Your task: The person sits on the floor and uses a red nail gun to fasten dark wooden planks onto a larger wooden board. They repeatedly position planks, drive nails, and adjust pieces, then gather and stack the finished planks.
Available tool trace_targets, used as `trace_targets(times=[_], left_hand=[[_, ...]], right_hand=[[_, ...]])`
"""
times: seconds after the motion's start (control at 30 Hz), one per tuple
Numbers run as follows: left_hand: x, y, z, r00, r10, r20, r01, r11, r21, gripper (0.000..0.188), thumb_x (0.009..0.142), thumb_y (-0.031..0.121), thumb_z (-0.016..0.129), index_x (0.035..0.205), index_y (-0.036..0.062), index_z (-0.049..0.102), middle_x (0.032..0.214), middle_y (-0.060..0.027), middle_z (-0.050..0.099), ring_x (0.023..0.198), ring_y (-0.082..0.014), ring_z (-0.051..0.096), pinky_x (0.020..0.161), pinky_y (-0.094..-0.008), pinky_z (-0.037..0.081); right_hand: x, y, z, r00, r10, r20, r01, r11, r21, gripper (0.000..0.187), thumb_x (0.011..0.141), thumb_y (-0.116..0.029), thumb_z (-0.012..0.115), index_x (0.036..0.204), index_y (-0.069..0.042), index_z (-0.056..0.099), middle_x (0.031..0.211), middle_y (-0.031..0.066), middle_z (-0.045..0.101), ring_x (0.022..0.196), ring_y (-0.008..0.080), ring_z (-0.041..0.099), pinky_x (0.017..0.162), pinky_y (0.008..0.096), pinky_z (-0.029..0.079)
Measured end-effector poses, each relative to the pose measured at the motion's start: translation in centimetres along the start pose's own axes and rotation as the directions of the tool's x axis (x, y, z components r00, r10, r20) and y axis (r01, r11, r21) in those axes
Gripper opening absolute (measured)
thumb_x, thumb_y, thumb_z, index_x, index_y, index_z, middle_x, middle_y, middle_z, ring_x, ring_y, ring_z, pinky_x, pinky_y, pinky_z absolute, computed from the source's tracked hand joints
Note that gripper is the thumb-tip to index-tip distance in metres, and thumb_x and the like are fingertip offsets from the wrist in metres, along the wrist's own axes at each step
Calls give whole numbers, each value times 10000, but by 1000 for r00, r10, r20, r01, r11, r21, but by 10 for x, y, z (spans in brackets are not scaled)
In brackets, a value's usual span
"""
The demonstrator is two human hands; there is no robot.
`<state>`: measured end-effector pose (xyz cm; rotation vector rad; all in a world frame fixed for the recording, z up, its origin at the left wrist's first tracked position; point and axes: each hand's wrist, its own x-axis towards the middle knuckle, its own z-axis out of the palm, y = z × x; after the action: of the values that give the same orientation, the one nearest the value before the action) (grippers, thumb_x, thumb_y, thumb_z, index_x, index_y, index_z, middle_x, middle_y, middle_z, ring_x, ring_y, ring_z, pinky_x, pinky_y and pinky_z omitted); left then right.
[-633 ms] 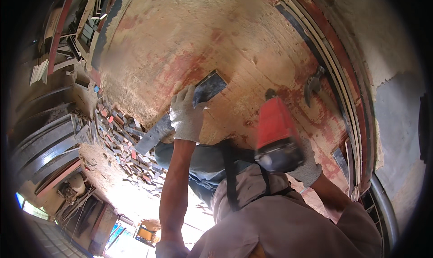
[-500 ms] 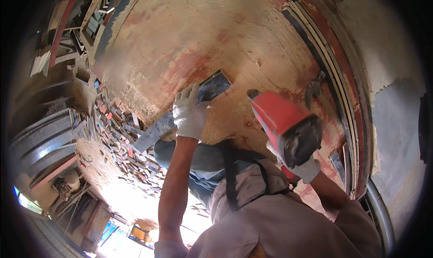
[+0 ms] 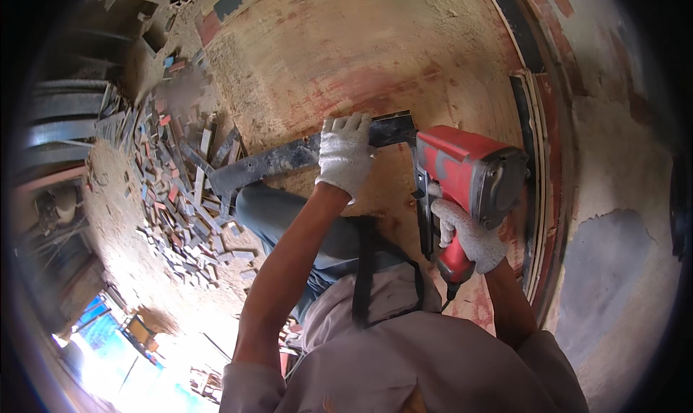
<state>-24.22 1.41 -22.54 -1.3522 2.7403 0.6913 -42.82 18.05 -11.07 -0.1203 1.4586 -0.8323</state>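
Gloved left hand [image 3: 345, 155] grips a long dark metal strip [image 3: 289, 157] running nine to three o'clock; gloved right hand [image 3: 469, 234] clenches a red nail gun [image 3: 462, 171], nose against the strip's three o'clock end.

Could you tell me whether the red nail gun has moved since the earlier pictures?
Yes. The red nail gun in the right hand has swung toward the dark strip and now sits at its end, beside the left hand pressing that strip to the board.

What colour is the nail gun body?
Red nail gun, with a grey round cap; head view.
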Motion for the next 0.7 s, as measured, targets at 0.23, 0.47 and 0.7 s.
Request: trace_targets(times=[0.23, 0.47, 0.7], left_hand=[[-16, -21, 28, 976, 81, -200, -87, 996, -18, 727, 771, 238, 831, 1410, 17, 563, 1394, -184, 617, 1316, -365, 554, 1203, -533, 333], [-54, -89, 40, 923, 29, -384, -131, 961, -242, 769, 712, 89, 817, 1437, 45, 562, 1521, -191, 530, 1453, -394, 449, 1263, -527, 286], [-55, -97, 39, 927, 78, -367, -123, 987, -101, 827, 674, 172, 871, 1440, 73, 575, 1493, -169, 562, 1417, -372, 488, 1245, -517, 313]], right_hand=[[5, -10, 32, 1000, -21, 11, 23, 977, -213, 178, 964, -108, 624, 1125, -41, 659, 623, -7, 537, 454, 99, 488, 448, 269, 448], [12, -17, 49, 993, -63, 104, 90, 954, -287, 103, 974, -134, 638, 1037, -54, 654, 602, 2, 544, 460, 105, 505, 459, 281, 444], [29, -10, 57, 990, 18, 139, 39, 918, -395, 154, 969, -194, 653, 894, -60, 660, 582, 6, 558, 463, 109, 517, 479, 293, 452]])
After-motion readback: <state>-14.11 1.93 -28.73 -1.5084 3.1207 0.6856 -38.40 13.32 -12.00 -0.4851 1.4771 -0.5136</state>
